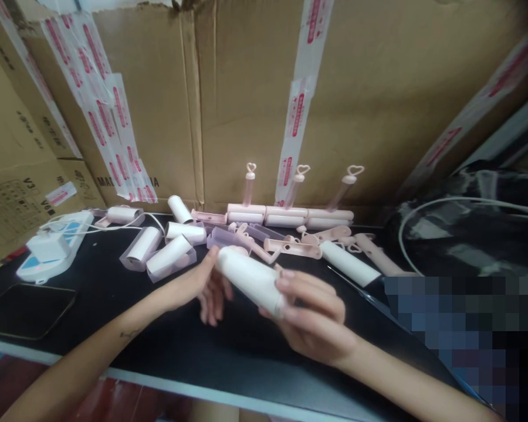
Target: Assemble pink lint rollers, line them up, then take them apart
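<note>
A white lint roller paper roll is held tilted above the black table, its left end higher. My right hand is closed around the lower right end. Near the upper left end is my left hand, its thumb at the roll's edge and its fingers apart, hanging down; whether the thumb presses on the roll is unclear. Behind the hands lie loose pink handle parts and translucent purple covers. Another white roll lies to the right.
Three pink lint rollers with heart-topped handles, one a pink roller, line the cardboard wall. More rolls, including a white roll, lie left. A power strip, a dark phone and white cables flank the left side; black plastic is at right.
</note>
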